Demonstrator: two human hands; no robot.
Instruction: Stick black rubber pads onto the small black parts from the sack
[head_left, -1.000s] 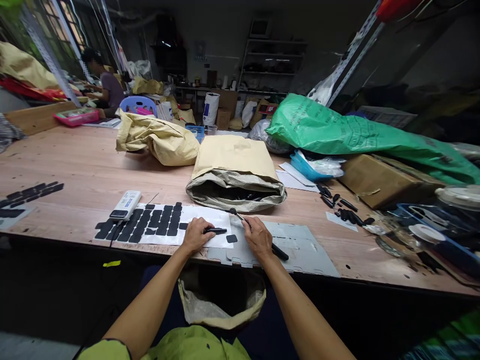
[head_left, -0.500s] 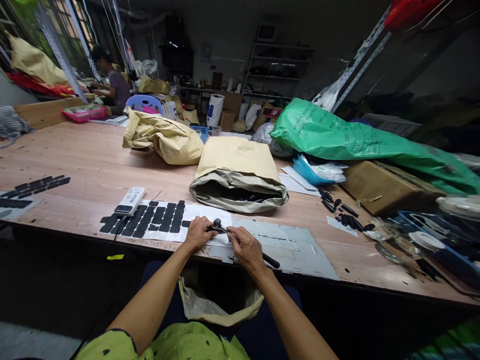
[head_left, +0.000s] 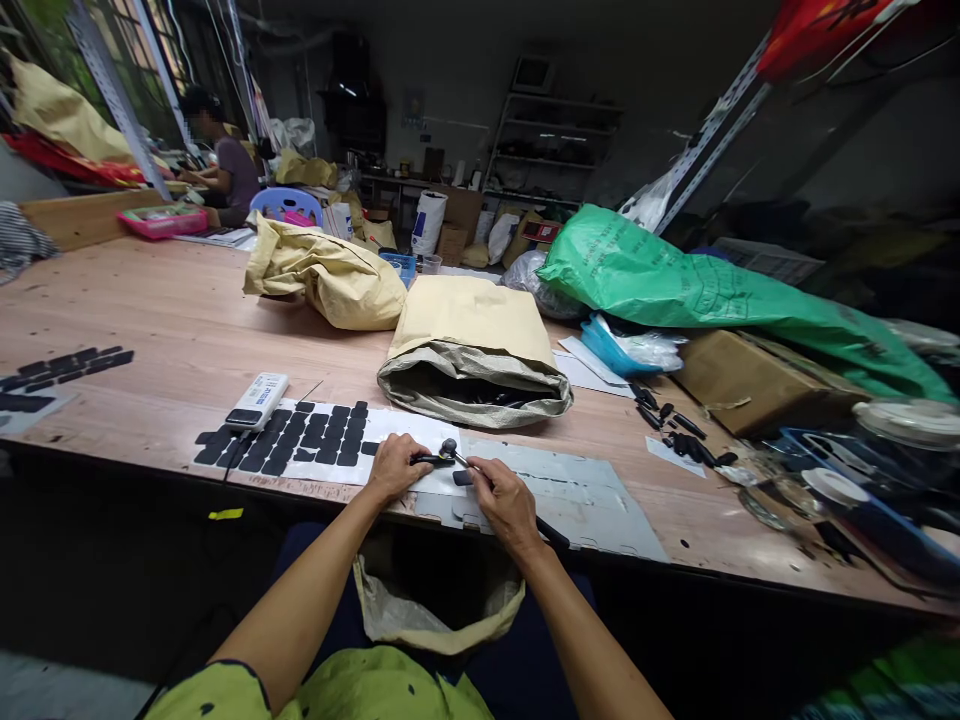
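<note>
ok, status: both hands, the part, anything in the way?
Left fingers holding black part. Right fingers gripping tool, round head at the part, contact unclear. Open sack just beyond, apart from both.

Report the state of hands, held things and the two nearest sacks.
Left hand: closed on the black piece
Black piece: held, one end sticking out
Right hand: closed on the tool
Tool: held, head near the black piece
Sack before the hands: lying, mouth open
Lower sack: mouth open upward
</note>
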